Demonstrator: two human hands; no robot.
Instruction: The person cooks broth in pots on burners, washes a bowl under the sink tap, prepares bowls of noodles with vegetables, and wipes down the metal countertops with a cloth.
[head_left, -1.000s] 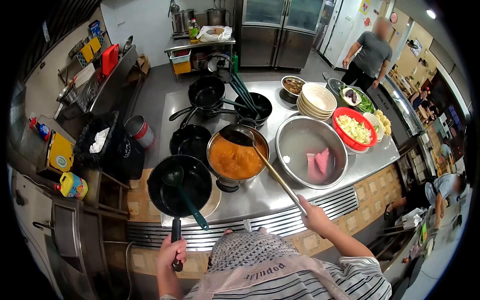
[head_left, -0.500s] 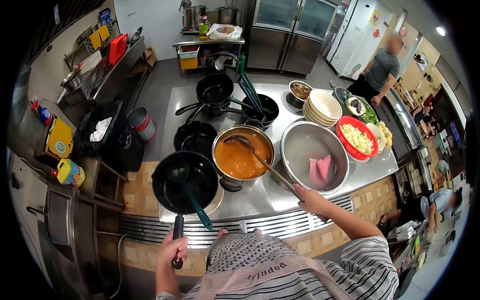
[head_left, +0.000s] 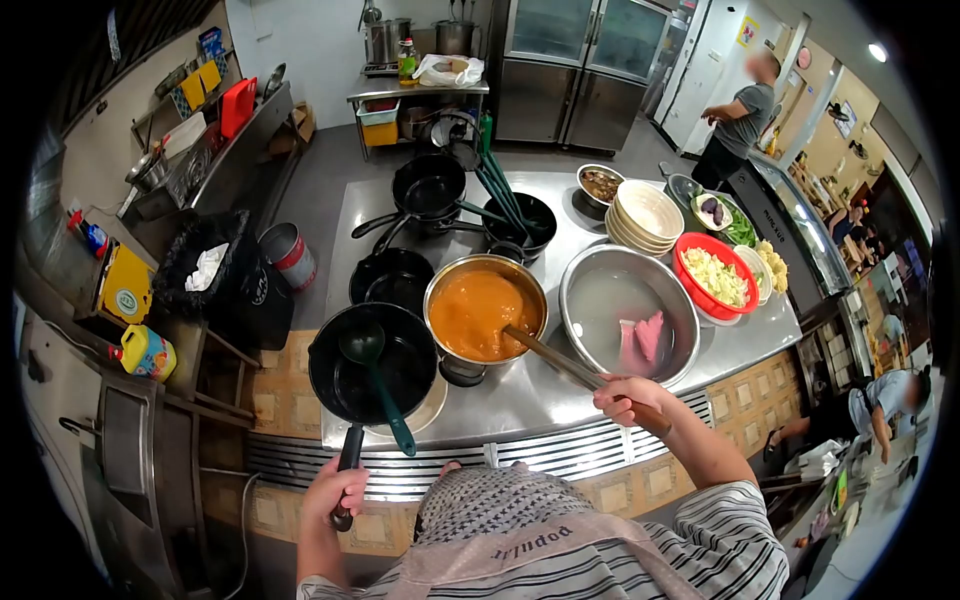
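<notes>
My left hand [head_left: 334, 492] is closed round the handle of a black frying pan [head_left: 335, 395] at the table's front left. A dark green ladle [head_left: 391, 412] lies in that pan, its handle over the rim. In my right hand [head_left: 632, 398] is the long handle of a metal ladle [head_left: 553, 353]. The bowl of this ladle is sunk out of sight in the orange-brown soup [head_left: 478, 305], which fills a steel pot [head_left: 535, 342]. Just right of the pot stands a wide steel basin [head_left: 577, 340] of cloudy water, holding a pink cloth [head_left: 648, 335].
Behind are more black pans [head_left: 428, 185], one with several green utensils [head_left: 505, 190]. Stacked bowls [head_left: 640, 215] and a red basin [head_left: 690, 285] of chopped vegetables stand right on the steel table [head_left: 520, 410]. One person [head_left: 738, 120] stands beyond; another [head_left: 880, 405] is far right.
The metal ladle's bowl has gone down into the soup, and its handle now stands more raised toward me. The frying pan is nearly still. The person at the back has turned and shifted left.
</notes>
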